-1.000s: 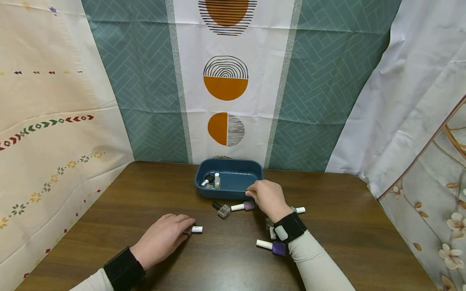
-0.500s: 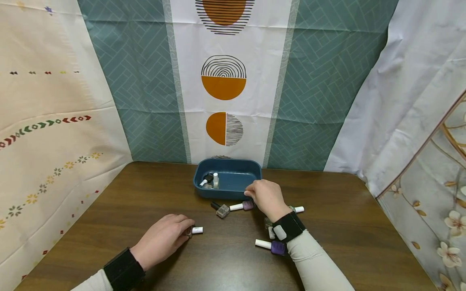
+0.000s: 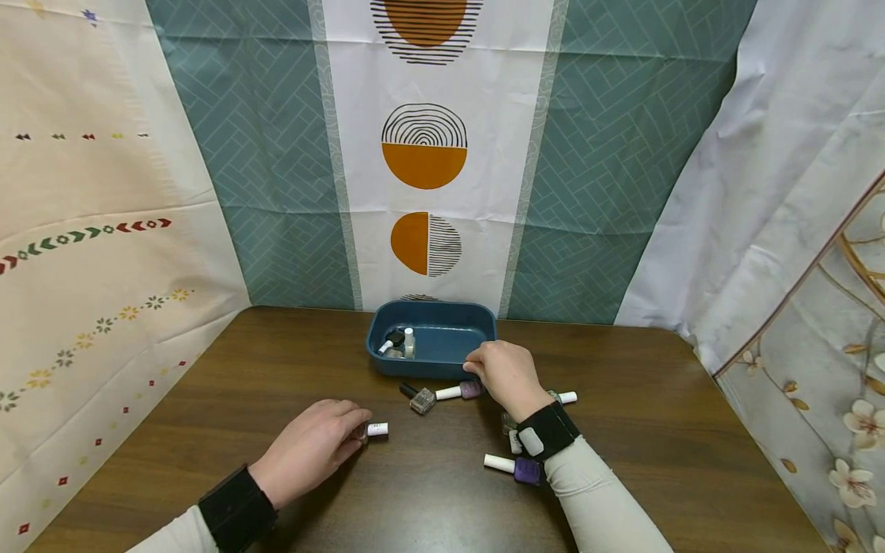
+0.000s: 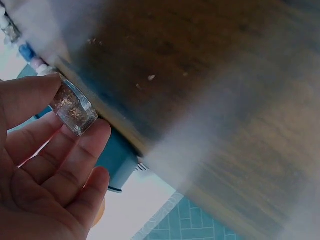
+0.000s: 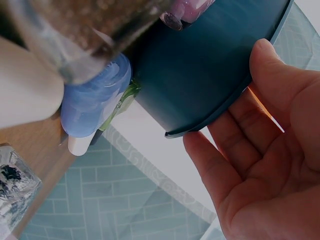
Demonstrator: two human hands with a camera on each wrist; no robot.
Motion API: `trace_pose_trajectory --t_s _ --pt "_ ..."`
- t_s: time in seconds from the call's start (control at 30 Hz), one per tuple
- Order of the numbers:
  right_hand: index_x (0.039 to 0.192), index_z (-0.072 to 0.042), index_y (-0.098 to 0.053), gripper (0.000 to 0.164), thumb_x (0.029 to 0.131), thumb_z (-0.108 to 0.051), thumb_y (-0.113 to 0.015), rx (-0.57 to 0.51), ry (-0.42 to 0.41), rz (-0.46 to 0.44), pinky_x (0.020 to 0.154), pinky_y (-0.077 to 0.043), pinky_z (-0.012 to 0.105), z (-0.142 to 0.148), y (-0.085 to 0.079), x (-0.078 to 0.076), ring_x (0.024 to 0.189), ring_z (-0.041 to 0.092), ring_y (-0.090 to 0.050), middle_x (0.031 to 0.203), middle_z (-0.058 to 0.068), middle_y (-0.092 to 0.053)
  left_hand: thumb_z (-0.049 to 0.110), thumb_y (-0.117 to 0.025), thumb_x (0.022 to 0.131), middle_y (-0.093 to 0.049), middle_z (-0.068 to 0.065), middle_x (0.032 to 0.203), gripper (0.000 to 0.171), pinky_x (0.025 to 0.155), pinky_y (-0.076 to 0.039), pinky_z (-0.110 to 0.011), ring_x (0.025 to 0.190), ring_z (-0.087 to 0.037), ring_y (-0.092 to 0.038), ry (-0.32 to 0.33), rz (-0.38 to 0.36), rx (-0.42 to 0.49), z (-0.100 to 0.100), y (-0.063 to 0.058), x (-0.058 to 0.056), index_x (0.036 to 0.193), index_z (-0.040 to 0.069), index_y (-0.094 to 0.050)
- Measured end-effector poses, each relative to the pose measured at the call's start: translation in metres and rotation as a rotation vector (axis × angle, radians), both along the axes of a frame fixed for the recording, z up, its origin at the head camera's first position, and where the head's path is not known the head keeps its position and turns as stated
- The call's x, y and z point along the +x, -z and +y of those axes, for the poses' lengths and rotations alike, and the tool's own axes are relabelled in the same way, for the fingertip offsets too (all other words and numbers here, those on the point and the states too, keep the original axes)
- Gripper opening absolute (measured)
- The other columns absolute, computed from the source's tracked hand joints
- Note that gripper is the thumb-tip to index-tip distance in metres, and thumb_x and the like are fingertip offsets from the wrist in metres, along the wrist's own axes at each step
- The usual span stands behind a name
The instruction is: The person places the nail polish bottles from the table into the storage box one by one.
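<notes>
My left hand (image 3: 314,445) pinches a nail polish bottle (image 4: 75,107) between thumb and fingers. The bottle is clear glass with copper glitter flakes, and its white cap (image 3: 377,429) points right in the head view. At the near right corner of a blue plastic bin (image 3: 422,369), my right hand (image 3: 508,372) grips the wall. In the right wrist view the thumb lies on one side of the bin's wall (image 5: 200,70) and the fingers on the other. Several nail polish bottles (image 3: 409,344) are in the bin's left end.
In front of the bin lie a silver glitter polish with a black cap (image 3: 423,401) and a mauve one (image 3: 470,390). A dark purple polish (image 3: 527,471) lies nearer. More bottles, one with a white cap (image 3: 568,397), are partly hidden by the right wrist.
My left hand has risen slightly with the glitter polish, shifting it a little away from me. The right hand keeps its grip on the bin.
</notes>
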State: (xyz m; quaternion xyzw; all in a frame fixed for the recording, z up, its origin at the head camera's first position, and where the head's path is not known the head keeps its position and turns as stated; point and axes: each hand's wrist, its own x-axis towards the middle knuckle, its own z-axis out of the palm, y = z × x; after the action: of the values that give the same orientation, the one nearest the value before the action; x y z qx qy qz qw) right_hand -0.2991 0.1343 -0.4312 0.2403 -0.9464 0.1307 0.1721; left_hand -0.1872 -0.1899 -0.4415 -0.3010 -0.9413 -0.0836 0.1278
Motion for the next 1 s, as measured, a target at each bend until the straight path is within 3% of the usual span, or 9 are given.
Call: trace_pose_trajectory --t_s 0.33,1.0 --pt "0.101 -0.021 -0.089 0.007 0.098 -0.026 -0.085 0.002 -0.005 0.000 0.072 -0.061 0.040 0.001 -0.002 0.001 0.086 0.020 -0.075 0.091 -0.002 -0.079 0.008 -0.097 0.086 -0.076 0.001 0.109 0.040 0.097 -0.061 -0.046 0.101 -0.017 -0.070 -0.024 0.005 0.017 0.005 -0.014 -0.009 0.122 0.008 -0.079" --pt "0.100 -0.022 -0.089 0.006 0.098 -0.025 -0.084 -0.001 -0.002 -0.018 0.074 -0.061 0.041 0.001 -0.002 0.002 0.086 0.021 -0.074 0.090 -0.001 -0.078 0.004 -0.097 0.085 -0.076 -0.002 0.105 0.040 0.099 -0.060 -0.047 0.101 -0.023 -0.071 0.021 0.130 0.036 0.018 -0.039 -0.037 0.120 0.002 -0.078"
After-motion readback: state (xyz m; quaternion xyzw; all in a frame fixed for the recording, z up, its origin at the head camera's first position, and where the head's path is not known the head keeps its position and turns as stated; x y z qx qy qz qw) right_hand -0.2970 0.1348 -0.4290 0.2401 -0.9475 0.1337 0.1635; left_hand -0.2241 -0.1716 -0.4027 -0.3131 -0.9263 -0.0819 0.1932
